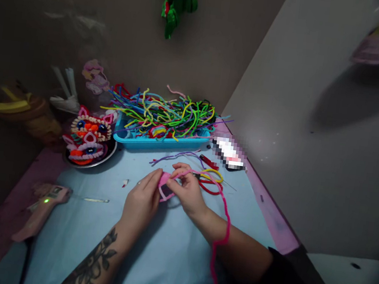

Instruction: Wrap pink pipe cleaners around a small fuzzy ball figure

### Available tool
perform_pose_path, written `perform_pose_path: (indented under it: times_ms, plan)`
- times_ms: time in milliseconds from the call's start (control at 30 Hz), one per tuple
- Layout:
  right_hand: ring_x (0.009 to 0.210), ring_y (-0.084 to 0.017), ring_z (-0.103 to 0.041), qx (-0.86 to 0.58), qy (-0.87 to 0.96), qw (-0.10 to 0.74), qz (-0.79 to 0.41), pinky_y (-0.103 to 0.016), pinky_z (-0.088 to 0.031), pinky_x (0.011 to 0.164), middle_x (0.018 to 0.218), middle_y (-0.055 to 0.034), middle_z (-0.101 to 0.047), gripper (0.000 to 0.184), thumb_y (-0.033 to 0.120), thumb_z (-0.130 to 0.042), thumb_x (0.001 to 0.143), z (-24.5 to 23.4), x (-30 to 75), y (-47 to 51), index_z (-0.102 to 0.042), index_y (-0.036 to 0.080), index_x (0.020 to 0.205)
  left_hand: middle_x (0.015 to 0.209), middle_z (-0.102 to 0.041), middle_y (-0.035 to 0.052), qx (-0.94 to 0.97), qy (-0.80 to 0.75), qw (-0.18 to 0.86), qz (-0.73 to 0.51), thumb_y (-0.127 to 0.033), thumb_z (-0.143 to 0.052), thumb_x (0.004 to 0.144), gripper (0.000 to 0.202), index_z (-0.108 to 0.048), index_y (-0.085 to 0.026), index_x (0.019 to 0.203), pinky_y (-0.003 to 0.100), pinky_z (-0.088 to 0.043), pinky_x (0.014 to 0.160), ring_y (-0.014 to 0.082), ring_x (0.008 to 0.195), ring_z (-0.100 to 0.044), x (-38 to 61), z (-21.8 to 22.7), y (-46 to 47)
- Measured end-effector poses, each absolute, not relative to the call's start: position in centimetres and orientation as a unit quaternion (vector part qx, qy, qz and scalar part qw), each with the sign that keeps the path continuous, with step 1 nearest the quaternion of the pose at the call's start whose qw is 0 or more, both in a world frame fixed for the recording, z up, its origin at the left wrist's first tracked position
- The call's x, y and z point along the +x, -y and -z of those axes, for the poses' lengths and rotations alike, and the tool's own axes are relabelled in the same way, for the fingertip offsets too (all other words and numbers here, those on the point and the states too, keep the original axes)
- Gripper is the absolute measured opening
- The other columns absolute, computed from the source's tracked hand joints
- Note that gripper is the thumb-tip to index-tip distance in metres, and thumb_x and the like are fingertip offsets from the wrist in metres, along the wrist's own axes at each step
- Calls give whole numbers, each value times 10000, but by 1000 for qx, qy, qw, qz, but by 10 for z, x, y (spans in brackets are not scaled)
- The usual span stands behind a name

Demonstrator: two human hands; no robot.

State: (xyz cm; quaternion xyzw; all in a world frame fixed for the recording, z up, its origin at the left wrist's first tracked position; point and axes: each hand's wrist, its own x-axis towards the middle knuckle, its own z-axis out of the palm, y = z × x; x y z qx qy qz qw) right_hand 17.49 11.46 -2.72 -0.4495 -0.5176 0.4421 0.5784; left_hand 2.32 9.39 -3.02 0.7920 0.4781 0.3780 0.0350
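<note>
Above the middle of the table, my left hand (141, 199) is closed on the edge of a small pink frame-like piece (165, 186) with an opening in its centre. My right hand (186, 190) pinches a long pink pipe cleaner (225, 207) against the right side of that piece. From my right fingers the pipe cleaner loops over my forearm and hangs down toward the table's front edge. My fingers partly cover the join between the two. Scissors with red and yellow handles (216, 188) lie just beyond my right hand, partly hidden by it.
A blue tray (161, 145) heaped with colourful pipe cleaners (165, 111) stands at the back. Left of it, a metal bowl (105, 162) holds fuzzy animal heads (89, 130). A pink glue gun (44, 211) lies at left, a red lighter-like object (209, 162) and a phone (229, 153) at right.
</note>
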Motion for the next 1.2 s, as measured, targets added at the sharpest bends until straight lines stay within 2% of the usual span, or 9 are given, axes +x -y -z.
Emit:
perform_pose_path:
  times_ms: [100, 300, 433, 533, 667, 833, 900, 1033, 1200]
  plan:
    - [1058, -213, -536, -459, 493, 588, -448, -348, -387, 955, 975, -26, -556, 101, 229, -721, 672, 30, 174, -115, -639, 218, 729, 1242, -657, 146, 791, -481, 4, -378, -99, -449, 890, 462, -518, -154, 1343, 365, -543, 927, 237, 1119, -643, 24, 29, -93]
    - [779, -157, -533, -461, 421, 570, -534, -272, -398, 698, 804, 20, -574, 158, 257, -735, 651, 26, 172, -115, -603, 217, 727, 1248, -648, 169, 793, -475, -40, -378, -68, -463, 872, 503, -502, -136, 1369, 373, -525, 945, 256, 1122, -638, 25, 28, -92]
    - [683, -134, -508, -442, 367, 532, -622, -266, -393, 666, 690, 30, -584, 137, 263, -742, 639, 23, 172, -116, -632, 197, 686, 1246, -650, 161, 788, -473, -59, -389, -69, -487, 867, 516, -502, -159, 1375, 381, -520, 947, 261, 1114, -640, 25, 29, -93]
    - [693, -129, -526, -391, 331, 526, -679, -266, -408, 689, 702, 17, -618, 98, 241, -741, 633, 25, 172, -119, -662, 186, 646, 1264, -636, 152, 787, -464, -42, -404, -76, -504, 865, 507, -513, -180, 1361, 394, -492, 986, 261, 1160, -611, 25, 28, -95]
    - [720, -123, -542, -359, 278, 570, -685, -264, -424, 735, 745, 26, -629, 145, 204, -774, 594, 28, 173, -123, -629, 200, 588, 1381, -532, 167, 754, -472, 33, -456, -130, -552, 862, 480, -496, -178, 1336, 428, -428, 1054, 258, 1282, -510, 26, 22, -94]
    - [959, -171, -567, -353, 271, 601, -664, -303, -424, 888, 871, 0, -655, 190, 260, -805, 600, 30, 176, -128, -619, 221, 606, 1310, -561, 141, 618, -562, 181, -519, -276, -615, 846, 104, -620, -195, 911, 474, -398, 1062, 271, 1261, -517, 26, 14, -89]
    - [1051, -192, -553, -345, 280, 596, -669, -324, -413, 942, 960, -17, -663, 172, 282, -809, 602, 30, 176, -128, -653, 226, 646, 1329, -561, 129, 584, -581, 257, -506, -339, -629, 834, 140, -653, -201, 827, 485, -366, 1087, 285, 1278, -507, 27, 14, -88]
    - [1184, -227, -511, -330, 309, 591, -668, -364, -362, 1048, 1204, -34, -618, 184, 316, -822, 603, 31, 173, -127, -703, 223, 709, 1461, -477, 109, 534, -569, 361, -510, -390, -680, 786, 214, -733, -218, 901, 457, -316, 1131, 299, 1354, -436, 31, 18, -88]
    - [1235, -241, -489, -323, 332, 593, -659, -400, -315, 1116, 1274, -29, -595, 224, 373, -834, 614, 31, 167, -122, -705, 230, 728, 1488, -457, 94, 484, -552, 417, -536, -424, -633, 838, 239, -741, -217, 885, 439, -301, 1140, 281, 1358, -436, 35, 23, -88]
